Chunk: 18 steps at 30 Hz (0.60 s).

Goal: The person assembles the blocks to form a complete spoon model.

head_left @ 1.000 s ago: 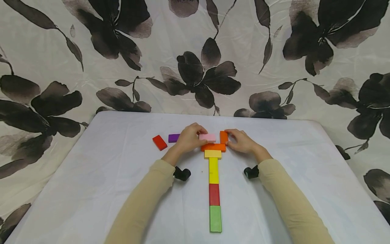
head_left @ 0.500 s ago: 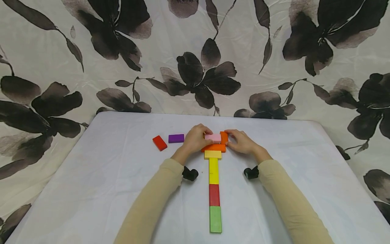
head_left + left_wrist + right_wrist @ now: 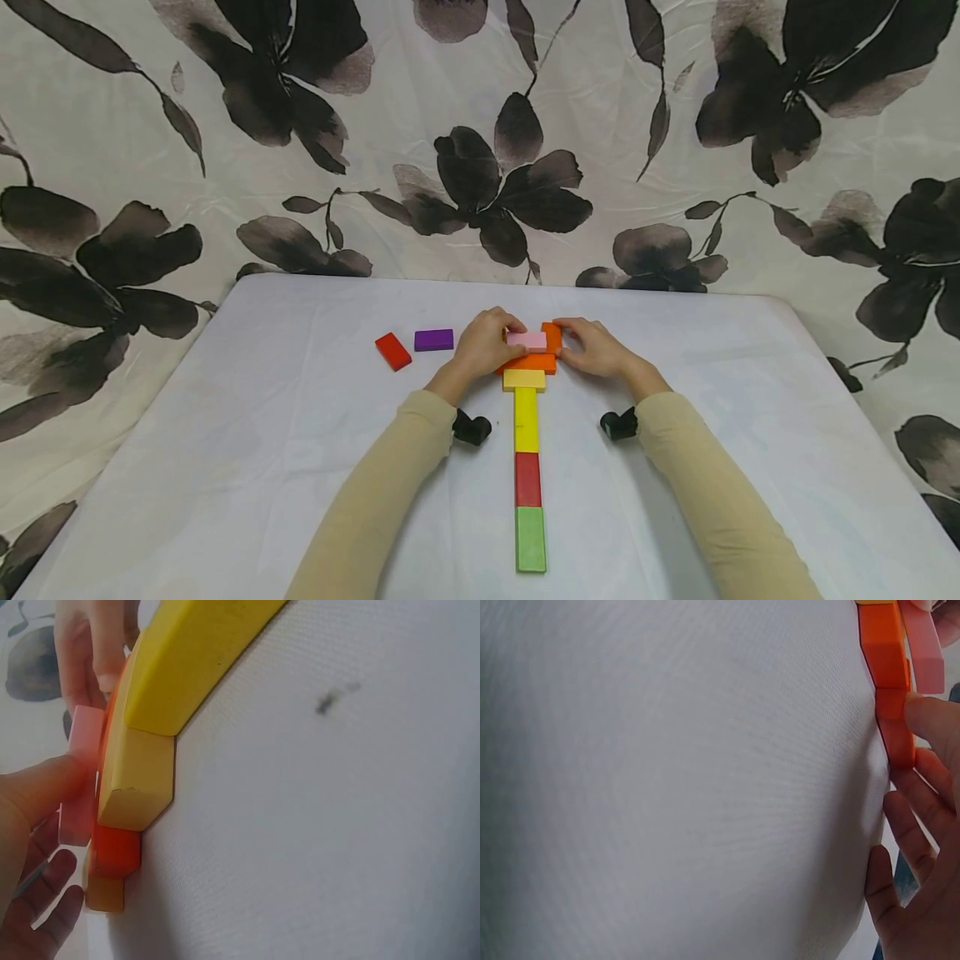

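Note:
My left hand (image 3: pixel 480 343) pinches a pink block (image 3: pixel 528 342) between thumb and fingers. In the left wrist view the pink block stands higher than the blocks beside it. With thumb and fingertips, my right hand (image 3: pixel 597 347) holds the upright orange block (image 3: pixel 894 724) at its right side. A second orange block (image 3: pixel 534 364) lies crosswise in front of it. Below come a pale yellow block (image 3: pixel 524 381), then a yellow block (image 3: pixel 526 419), a red block (image 3: pixel 527 479) and a green block (image 3: pixel 531 540) in one line. A tan block (image 3: pixel 105 895) shows partly behind the orange one.
Left of my left hand lie a purple block (image 3: pixel 433 340) and a tilted red-orange block (image 3: pixel 393 352). The white-covered table (image 3: pixel 300 375) ends at a floral cloth (image 3: pixel 480 208) behind. Each wrist wears a black camera.
My left hand has moved right with the pink block, bringing it up to the upright orange block. The purple block has come fully into sight. My right hand has stayed put.

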Motion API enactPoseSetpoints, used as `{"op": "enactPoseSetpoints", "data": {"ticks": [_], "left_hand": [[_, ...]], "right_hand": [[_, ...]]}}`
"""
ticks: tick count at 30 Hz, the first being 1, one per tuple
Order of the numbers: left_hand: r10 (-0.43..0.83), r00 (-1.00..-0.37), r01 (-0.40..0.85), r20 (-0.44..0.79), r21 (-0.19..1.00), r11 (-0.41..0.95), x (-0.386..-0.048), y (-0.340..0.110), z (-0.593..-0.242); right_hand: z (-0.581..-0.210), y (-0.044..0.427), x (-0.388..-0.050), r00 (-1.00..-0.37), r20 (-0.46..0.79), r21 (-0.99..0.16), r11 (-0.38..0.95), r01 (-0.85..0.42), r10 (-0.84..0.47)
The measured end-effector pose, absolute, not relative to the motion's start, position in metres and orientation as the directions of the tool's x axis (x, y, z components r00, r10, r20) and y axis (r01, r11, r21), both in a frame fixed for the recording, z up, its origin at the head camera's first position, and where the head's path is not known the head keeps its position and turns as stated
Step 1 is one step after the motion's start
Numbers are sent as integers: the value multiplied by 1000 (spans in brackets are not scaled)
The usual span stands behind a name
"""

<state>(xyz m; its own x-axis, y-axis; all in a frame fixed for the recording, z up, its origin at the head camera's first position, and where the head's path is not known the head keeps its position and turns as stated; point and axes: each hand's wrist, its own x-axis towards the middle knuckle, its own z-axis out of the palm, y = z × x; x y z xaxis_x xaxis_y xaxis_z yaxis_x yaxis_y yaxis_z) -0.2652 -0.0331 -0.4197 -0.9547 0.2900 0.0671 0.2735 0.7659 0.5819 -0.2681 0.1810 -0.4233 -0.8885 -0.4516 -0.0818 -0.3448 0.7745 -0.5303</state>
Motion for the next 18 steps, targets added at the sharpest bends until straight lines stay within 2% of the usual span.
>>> {"op": "enactPoseSetpoints", "data": {"ticks": [18], "left_hand": [[291, -955, 268, 58, 589, 762, -267, -31, -422]], "right_hand": [[-424, 183, -270, -889, -87, -535, 773, -339, -450]]}}
